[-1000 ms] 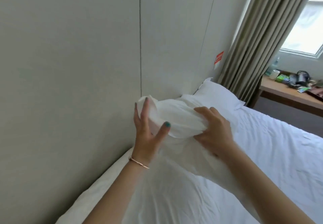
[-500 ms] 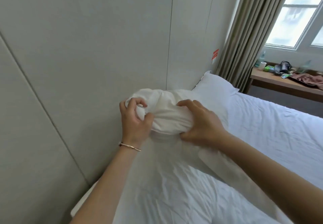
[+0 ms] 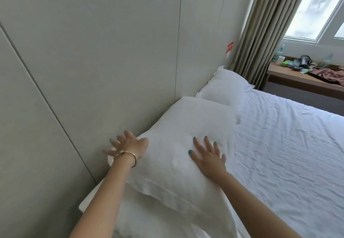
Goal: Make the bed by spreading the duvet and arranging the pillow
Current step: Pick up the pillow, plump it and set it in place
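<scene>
Half a second ago the near pillow was bunched up and gripped in both hands above the mattress; now it lies flat at the head of the bed, its long edge against the padded wall panel, just beside the far pillow and overlapping its near corner. The white duvet (creased, but lying flat) covers the mattress to the right of both pillows. The right hand no longer clutches fabric: it rests palm-down on the near pillow's top, fingers straight and spread, nails painted teal. The left hand has let go too, its fingers splayed at the pillow's wall-side corner, touching it between pillow and panel. A thin bracelet circles the left wrist.
</scene>
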